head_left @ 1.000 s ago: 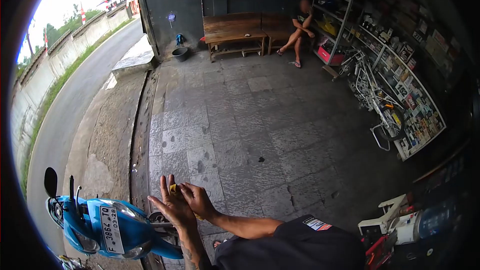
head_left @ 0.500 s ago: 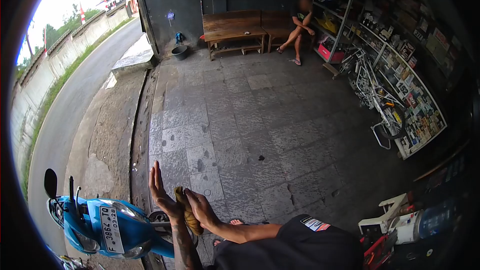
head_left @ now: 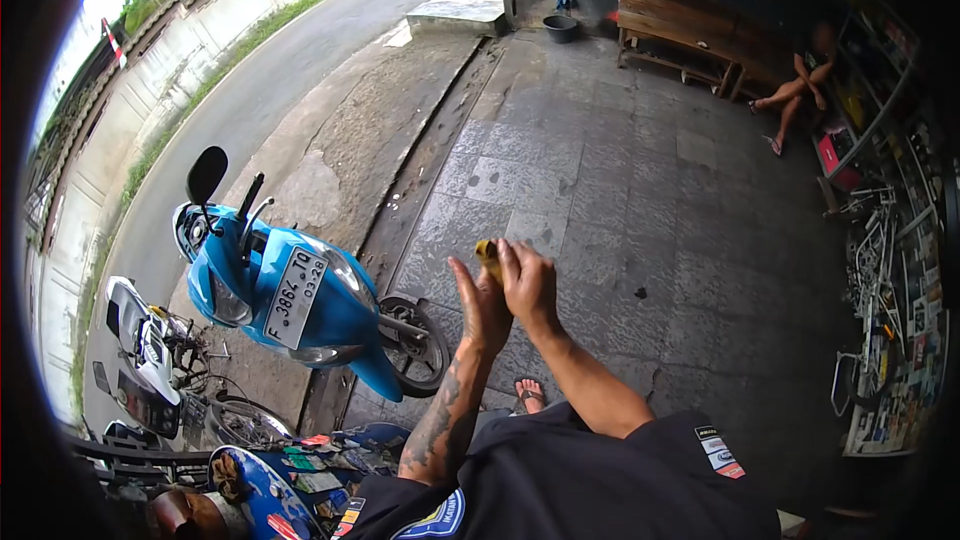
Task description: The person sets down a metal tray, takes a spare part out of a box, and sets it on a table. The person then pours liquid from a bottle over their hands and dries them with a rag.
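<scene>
My left hand (head_left: 483, 312) and my right hand (head_left: 529, 285) are pressed together in front of my body, around a yellow-brown rag (head_left: 487, 252). The rag's bunched end sticks out above the hands; the rest is hidden between them. My right hand's fingers close over the rag from the right side. One digit of my left hand stands up apart on the left, while its other fingers are mostly covered by the rag and the right hand. Left of my hands stands a blue scooter (head_left: 325, 315) with a white number plate (head_left: 296, 298).
A white motorbike (head_left: 150, 355) and a sticker-covered blue surface (head_left: 270, 480) are at lower left. A wooden bench (head_left: 690, 30), a black bucket (head_left: 560, 30) and a seated person (head_left: 800, 90) are at the back. Shelving (head_left: 880, 110) and a bicycle frame (head_left: 875, 260) line the right side.
My view has turned left, bringing the whole scooter and the white motorbike into sight. My left hand's long straight fingers no longer show; both hands remain together at the rag.
</scene>
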Available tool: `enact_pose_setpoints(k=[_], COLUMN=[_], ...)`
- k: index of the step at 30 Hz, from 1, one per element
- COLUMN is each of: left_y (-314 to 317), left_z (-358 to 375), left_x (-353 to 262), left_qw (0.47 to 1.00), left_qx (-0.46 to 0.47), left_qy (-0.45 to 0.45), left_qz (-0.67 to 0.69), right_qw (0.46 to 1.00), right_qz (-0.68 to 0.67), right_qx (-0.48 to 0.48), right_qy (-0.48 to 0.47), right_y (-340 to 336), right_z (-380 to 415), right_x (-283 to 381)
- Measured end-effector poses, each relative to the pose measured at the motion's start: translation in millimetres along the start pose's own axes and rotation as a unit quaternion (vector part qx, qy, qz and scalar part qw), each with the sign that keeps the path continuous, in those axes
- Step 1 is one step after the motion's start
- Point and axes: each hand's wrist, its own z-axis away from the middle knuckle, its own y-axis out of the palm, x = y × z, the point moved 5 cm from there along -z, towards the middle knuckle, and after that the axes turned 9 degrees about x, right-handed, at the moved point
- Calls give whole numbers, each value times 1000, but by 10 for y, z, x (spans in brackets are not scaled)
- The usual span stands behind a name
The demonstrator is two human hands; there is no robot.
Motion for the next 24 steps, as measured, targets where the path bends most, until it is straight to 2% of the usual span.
enact_pose_setpoints(k=[1, 2, 4, 6, 7, 8, 10, 11, 12, 13, 14, 15, 16, 17, 18, 19, 20, 22, 23, 24], left_y=[-108, -168, -193, -152, -82, -63, 47, 114, 68, 20, -36, -197, -310, -441, -574, -581, -569, -480, -392, -327], left_z=[-15, -49, -19, 60, 95, 96, 113, 117, 96, 83, 81, 96, 100, 115, 91, 58, 83, 115, 132, 175], left_x=[-71, -155, -234, -255, -282, -300, -293, -272, -222, -148, -104, -82, -73, -47, -56, -104, -160, -295, -345, -368], left_qw=[1000, 999, 999, 997, 992, 992, 982, 983, 983, 953, 910, 917, 990, 988, 985, 984, 992, 996, 996, 995], left_qx=[12, 25, 25, 28, 47, 46, 89, 79, 80, 154, 226, 217, -58, -41, -20, -47, -29, -56, -83, -90], left_qy=[8, 17, 3, -7, 0, 4, 2, -1, -2, 2, 6, 14, 9, -8, -23, -20, -17, -27, -29, -26], left_qz=[20, 41, 24, 76, 120, 119, 166, 168, 167, 260, 348, 335, 126, 150, 173, 172, 120, 57, 7, -41], right_qw=[997, 996, 986, 930, 879, 874, 913, 974, 999, 995, 995, 993, 993, 989, 977, 970, 957, 939, 945, 952], right_qz=[-12, -26, -53, -237, -405, -425, -372, -201, -22, 61, 71, 84, 32, -27, 16, -44, -107, -229, -234, -259], right_qx=[67, 90, 157, 258, 205, 141, 59, 41, 21, 59, 41, 76, 98, 112, 191, 214, 240, 256, 228, 153], right_qy=[25, -11, -2, 113, 148, 190, 153, 99, 40, -44, -60, -45, -59, -95, -89, -110, -119, -11, 33, 55], right_y=[67, 101, 164, 251, 204, 159, -39, -62, -34, 124, 188, 238, 271, 296, 333, 370, 409, 280, 149, 91], right_z=[143, 277, 377, 295, 193, 71, -235, -315, -351, -240, -135, -8, 146, 348, 549, 627, 732, 519, 358, 218], right_x=[129, 340, 359, 59, 91, 4, -32, 39, 146, 240, 246, 236, 351, 480, 550, 566, 596, 518, 512, 434])
